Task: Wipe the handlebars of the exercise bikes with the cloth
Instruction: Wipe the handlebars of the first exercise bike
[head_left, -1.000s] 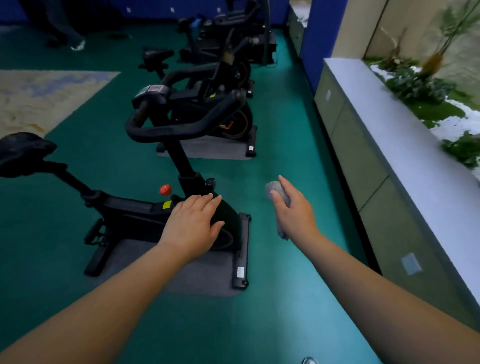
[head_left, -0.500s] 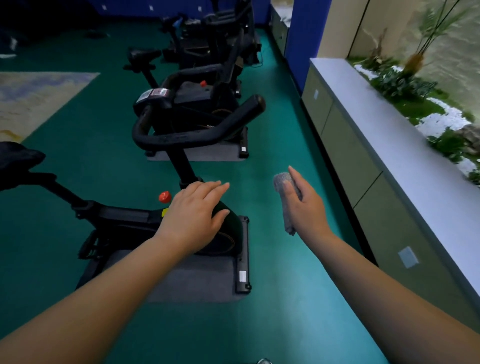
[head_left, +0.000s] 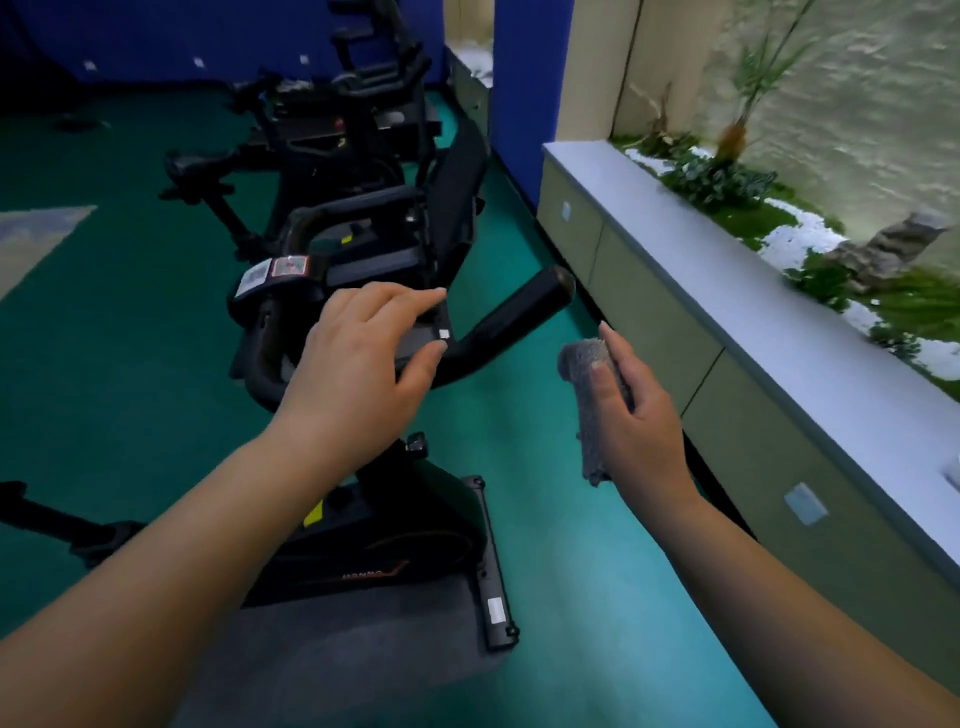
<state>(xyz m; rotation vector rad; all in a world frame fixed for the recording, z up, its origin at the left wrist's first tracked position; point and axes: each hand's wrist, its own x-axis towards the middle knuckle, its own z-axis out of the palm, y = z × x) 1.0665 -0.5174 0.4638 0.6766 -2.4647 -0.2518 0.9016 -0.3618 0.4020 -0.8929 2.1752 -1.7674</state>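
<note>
The nearest black exercise bike (head_left: 405, 535) stands just below me on a grey mat. Its curved black handlebar (head_left: 509, 322) sweeps up to the right, ending in a rounded grip. My left hand (head_left: 363, 358) hovers open over the middle of that handlebar, fingers spread, and covers part of it. My right hand (head_left: 634, 415) is to the right of the bar's right end, apart from it, and holds a folded grey cloth (head_left: 584, 374) upright between thumb and fingers.
Two more black exercise bikes (head_left: 358, 228) stand in a row behind the near one. A long low cabinet with a grey top (head_left: 727, 291) runs along the right, with plants behind it. A blue wall pillar (head_left: 530, 93) stands at the back. The floor is green.
The view has moved closer to the near bike. Both hands have risen: the left from over the frame to over the handlebar, the right with the cloth up beside the bar's right end.
</note>
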